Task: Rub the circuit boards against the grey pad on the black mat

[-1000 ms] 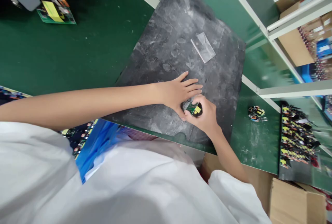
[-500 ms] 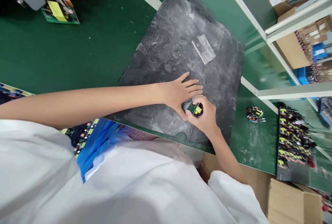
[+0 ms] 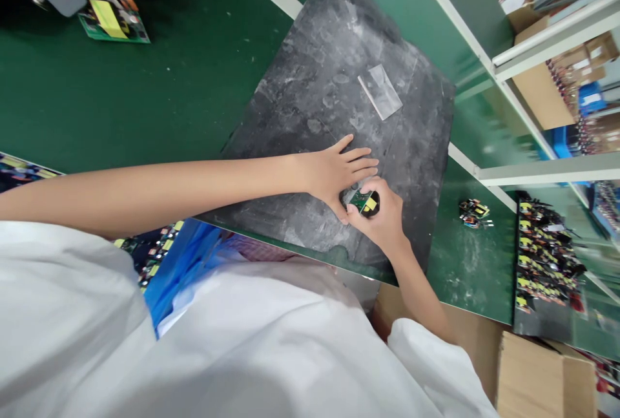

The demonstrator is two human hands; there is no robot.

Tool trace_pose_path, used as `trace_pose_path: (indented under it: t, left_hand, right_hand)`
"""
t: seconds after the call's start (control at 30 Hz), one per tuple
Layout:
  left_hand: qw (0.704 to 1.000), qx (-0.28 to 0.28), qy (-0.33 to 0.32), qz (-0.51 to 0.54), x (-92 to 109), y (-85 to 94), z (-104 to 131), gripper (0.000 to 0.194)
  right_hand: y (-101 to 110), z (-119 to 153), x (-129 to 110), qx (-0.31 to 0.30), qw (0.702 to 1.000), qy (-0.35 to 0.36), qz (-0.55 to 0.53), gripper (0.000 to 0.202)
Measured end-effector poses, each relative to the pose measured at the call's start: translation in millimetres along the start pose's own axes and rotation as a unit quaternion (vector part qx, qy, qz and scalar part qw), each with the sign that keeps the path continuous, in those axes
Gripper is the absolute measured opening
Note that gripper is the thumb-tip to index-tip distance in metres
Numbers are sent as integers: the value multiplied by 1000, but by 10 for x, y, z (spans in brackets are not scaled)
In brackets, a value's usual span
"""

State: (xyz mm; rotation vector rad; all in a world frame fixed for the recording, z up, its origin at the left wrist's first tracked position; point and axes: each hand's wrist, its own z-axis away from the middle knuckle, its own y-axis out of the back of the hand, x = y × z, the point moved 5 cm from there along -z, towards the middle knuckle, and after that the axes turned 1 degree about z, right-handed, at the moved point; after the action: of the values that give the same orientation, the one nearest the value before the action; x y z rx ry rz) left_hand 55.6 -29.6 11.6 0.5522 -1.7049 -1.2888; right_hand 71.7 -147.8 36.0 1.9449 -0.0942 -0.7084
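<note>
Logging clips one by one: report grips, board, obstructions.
Right grip closed on green board, partly covering it. Left grip spread, palm down, beside it. Translucent flat piece lies apart on black mat.

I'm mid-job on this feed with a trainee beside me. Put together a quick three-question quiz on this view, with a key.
1. Multiple choice: Which hand has its thumb and fingers curled around the small green board? A, left; B, right; C, neither.
2. True or false: The clear flat piece lies on the dark mat, apart from the left hand.
3. Fill in the blank: To the right of the mat, a small pile of parts sits on the ____ table.

Key:
1. B, the right hand.
2. True.
3. Green.
</note>
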Motion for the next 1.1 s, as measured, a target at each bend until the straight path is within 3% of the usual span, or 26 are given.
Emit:
trace_pose_path:
  t: [0.37, 0.57, 0.9, 1.1]
  left_hand:
    - [1000, -11, -1, -25, -4, -12, -1, 91]
    - [999, -38, 10, -35, 17, 24, 1, 91]
    - [1000, -22, 8, -19, 24, 35, 12, 98]
    - [1000, -21, 6, -11, 21, 33, 11, 101]
  right_hand:
    - [11, -6, -46, 2, 1000, 6, 23, 23]
    - [24, -82, -37, -4, 998, 35, 61, 22]
    - [26, -87, -22, -22, 992, 101, 71, 23]
    - [80, -86, 18, 15, 994, 77, 74, 21]
